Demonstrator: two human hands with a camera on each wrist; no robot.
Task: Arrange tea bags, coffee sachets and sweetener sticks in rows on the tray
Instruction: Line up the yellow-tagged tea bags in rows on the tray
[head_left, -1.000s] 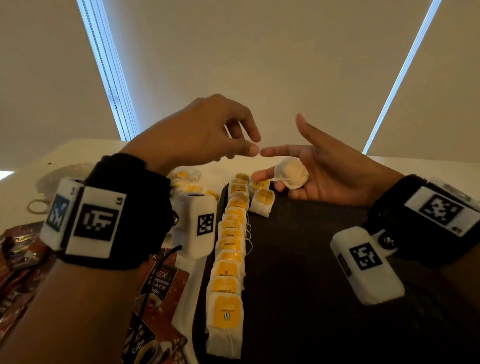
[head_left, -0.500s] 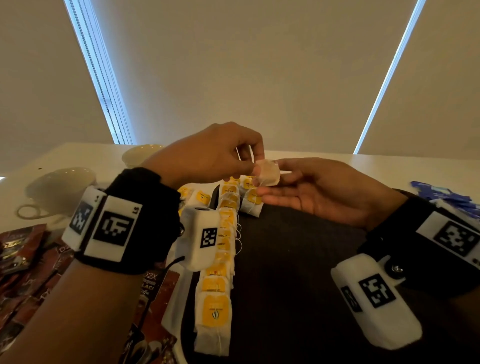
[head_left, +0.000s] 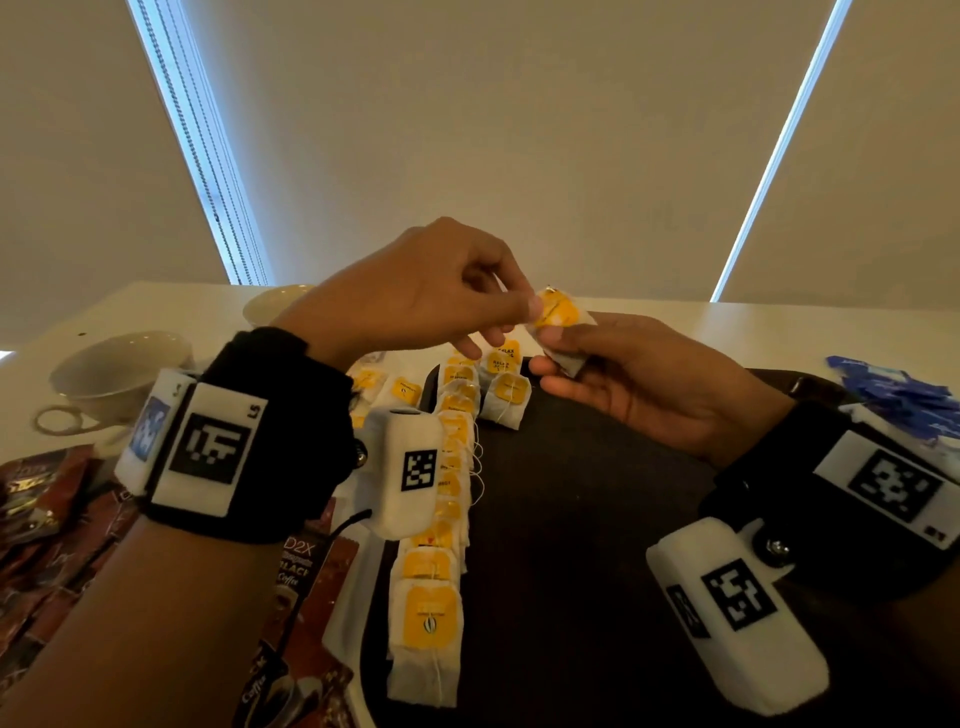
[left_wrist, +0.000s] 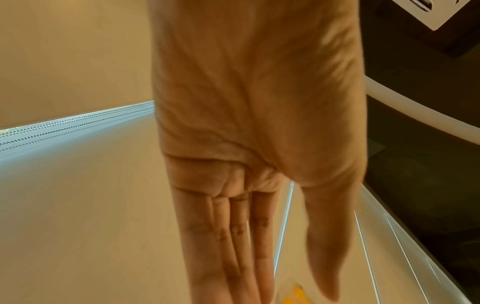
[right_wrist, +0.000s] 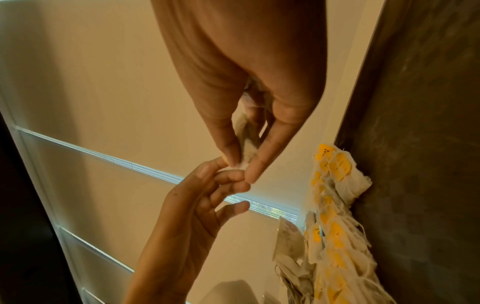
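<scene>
A tea bag (head_left: 560, 318) with a yellow tag is held up in the air over the far end of the dark tray (head_left: 597, 519). My right hand (head_left: 551, 358) pinches its lower paper part between thumb and fingers (right_wrist: 255, 162). My left hand (head_left: 525, 314) pinches the yellow tag from the left with thumb and forefinger. A long row of tea bags (head_left: 430, 613) runs down the tray's left side, and a second row (head_left: 506, 397) has a few bags at the far end. The left wrist view catches only a yellow scrap of the tea bag (left_wrist: 293, 296) at its bottom edge.
Loose tea bags (head_left: 400, 389) lie on the white table left of the tray. Coffee sachets (head_left: 47, 499) are piled at the lower left, and blue sweetener sticks (head_left: 893, 395) at the right. A white cup (head_left: 117, 364) and a bowl (head_left: 272, 306) stand at the back left.
A second ago the tea bag lay in my open right palm. Both hands have since closed on it, and it has turned so its yellow tag shows.
</scene>
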